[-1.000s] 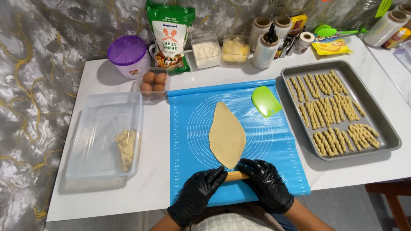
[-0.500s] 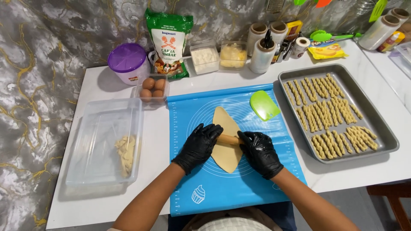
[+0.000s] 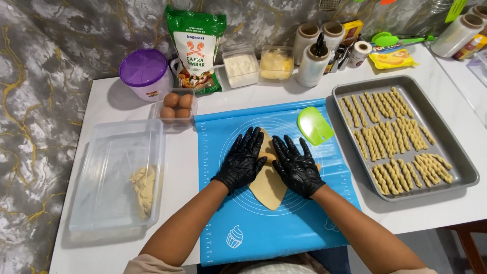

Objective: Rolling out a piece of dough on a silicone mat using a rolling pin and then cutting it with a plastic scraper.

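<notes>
Both black-gloved hands, L (image 3: pixel 242 161) & R (image 3: pixel 296 166), lie flat w/ fingers spread, pinching nothing, pressing the rolled dough sheet (image 3: pixel 269 190) at centre of the blue mat (image 3: pixel 284 228) on the white surface (image 3: pixel 203 109).

Both forearms come up from the bottom edge of the head view, bare to the wrist, and angle inward toward each other. The left hand (image 3: pixel 242 161), in a thin black glove, lies palm down with its fingers spread and pointing away from the body. The right hand (image 3: pixel 297 165), gloved in the same black, lies flat beside it, fingers also splayed and pointing forward. The two thumbs sit near each other, not quite touching.
</notes>
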